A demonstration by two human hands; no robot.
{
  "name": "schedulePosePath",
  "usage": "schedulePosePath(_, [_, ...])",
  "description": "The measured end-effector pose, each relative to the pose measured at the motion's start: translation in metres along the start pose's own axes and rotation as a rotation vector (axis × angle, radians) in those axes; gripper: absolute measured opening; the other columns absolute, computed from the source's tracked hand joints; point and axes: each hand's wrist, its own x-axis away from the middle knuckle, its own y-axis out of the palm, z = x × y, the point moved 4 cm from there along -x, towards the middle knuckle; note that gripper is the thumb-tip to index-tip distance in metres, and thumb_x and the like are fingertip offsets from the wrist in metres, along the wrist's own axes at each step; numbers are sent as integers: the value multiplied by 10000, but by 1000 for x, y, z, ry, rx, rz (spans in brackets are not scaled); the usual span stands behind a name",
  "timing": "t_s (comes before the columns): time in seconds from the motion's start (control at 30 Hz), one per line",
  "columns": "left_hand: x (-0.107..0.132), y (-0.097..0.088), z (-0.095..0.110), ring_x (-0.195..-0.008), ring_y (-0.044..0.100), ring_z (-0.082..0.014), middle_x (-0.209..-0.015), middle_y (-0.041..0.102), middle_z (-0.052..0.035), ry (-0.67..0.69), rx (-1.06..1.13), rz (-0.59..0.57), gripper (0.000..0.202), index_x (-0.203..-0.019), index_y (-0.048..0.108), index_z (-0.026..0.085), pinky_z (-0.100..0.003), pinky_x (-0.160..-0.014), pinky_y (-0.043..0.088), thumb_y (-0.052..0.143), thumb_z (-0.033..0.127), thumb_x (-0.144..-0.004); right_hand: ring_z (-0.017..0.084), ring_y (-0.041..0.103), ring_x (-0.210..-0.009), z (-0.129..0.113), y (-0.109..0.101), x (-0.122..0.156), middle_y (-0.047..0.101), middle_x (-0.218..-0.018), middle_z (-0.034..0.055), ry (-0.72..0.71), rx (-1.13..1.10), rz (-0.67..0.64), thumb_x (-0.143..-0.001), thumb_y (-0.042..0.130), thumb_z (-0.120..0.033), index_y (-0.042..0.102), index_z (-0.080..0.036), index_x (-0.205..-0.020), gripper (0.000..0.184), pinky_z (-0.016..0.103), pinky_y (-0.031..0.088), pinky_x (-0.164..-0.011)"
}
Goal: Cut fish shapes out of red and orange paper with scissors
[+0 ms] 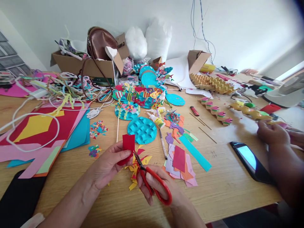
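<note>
My left hand (116, 163) pinches a piece of red paper (128, 142), thumb on the near face. My right hand (158, 182) grips red-handled scissors (163, 193), fingers through the loops. The blades meet the right edge of the red paper; how far they are parted is hard to tell. Under both hands lies a pile of yellow and red paper scraps (133, 182). Just beyond stands a blue disc with curled paper strips (142, 130). To the right sit a pen (163, 144) and a stack of coloured paper pieces (179, 160).
Coloured sheets (47, 126) and a looped white cable (57, 126) cover the left side. Paper fish decorations (135, 95) and glue bottles (156, 120) stand behind. At right are a phone (251, 161) and another person's hand (273, 133) at a painted egg-carton strip (249, 110).
</note>
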Motion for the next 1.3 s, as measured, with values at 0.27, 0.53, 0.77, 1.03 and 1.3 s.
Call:
schedulePosePath(0.27, [-1,1,0,-539,568,-79,-582,639,3,-3,11,-51,139,-677,700,128,-171,-563,500,813,156,-602,66,393,-360,0,-3,0,486,-486,-48,-22,32,1,-826,522,-630,574,-141,-768,495,191,275,-376])
schedulePosePath(0.53, [0,0,-2,-531,543,-68,-552,620,17,-29,62,-105,138,-666,689,141,-182,-589,492,815,173,-623,73,407,-358,-4,-2,1,481,-474,-49,17,91,17,-795,532,-659,559,-144,-725,520,196,303,-384])
schedulePosePath(0.77, [1,3,-6,-521,555,-73,-540,634,8,-34,84,-129,134,-650,693,143,-184,-582,496,818,182,-624,61,402,-341,-2,-2,-1,478,-467,-61,48,77,25,-772,545,-673,537,-149,-716,527,184,309,-373])
schedulePosePath(1.03, [1,3,-5,-519,577,-67,-526,643,16,-42,82,-45,197,-675,725,143,-163,-578,515,865,167,-539,54,408,-346,3,-3,-2,478,-474,-56,48,87,16,-766,554,-673,514,-156,-693,524,160,303,-345])
schedulePosePath(1.3, [-1,0,-8,-525,584,-64,-556,660,15,-45,103,-18,209,-709,734,143,-167,-577,528,860,157,-544,57,418,-372,0,-3,-1,474,-493,-50,40,151,40,-774,546,-669,490,-168,-654,518,161,299,-359])
